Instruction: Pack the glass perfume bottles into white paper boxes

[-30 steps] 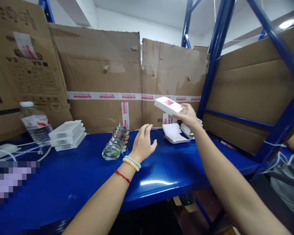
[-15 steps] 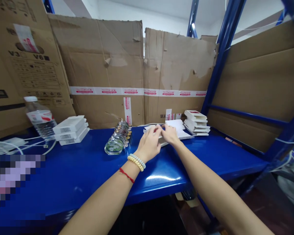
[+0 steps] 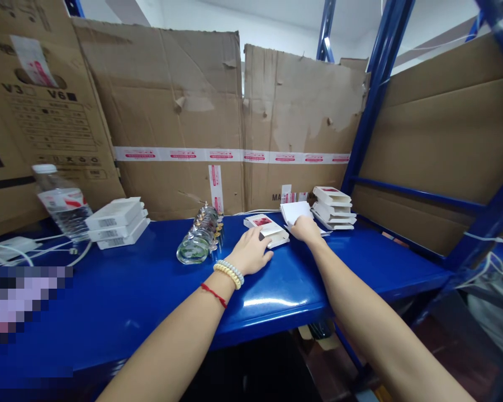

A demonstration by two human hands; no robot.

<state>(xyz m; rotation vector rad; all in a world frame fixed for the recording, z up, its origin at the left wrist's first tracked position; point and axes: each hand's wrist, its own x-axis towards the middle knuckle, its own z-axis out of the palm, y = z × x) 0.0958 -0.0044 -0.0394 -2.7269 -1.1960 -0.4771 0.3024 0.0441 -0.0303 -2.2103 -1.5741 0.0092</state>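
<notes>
A small white box with a red picture on top lies on the blue shelf in front of me. My left hand rests against its near left side, fingers spread and the thumb apart, not wrapped round it. To the right is a small stack of white paper sheets. At the front edge of that stack my right hand is closed, its fingertips partly hidden on the paper. Left of the box stands a row of glass bottles with gold-coloured parts beside them.
Several white boxes are stacked at the back right. More white boxes sit at the left beside a water bottle and white cables. Cardboard sheets wall the back, and a blue post rises at right.
My hands, together over the white box before, have parted. The right has moved right to the paper sheets; the left has come slightly down, leaving the box's red picture in sight.
</notes>
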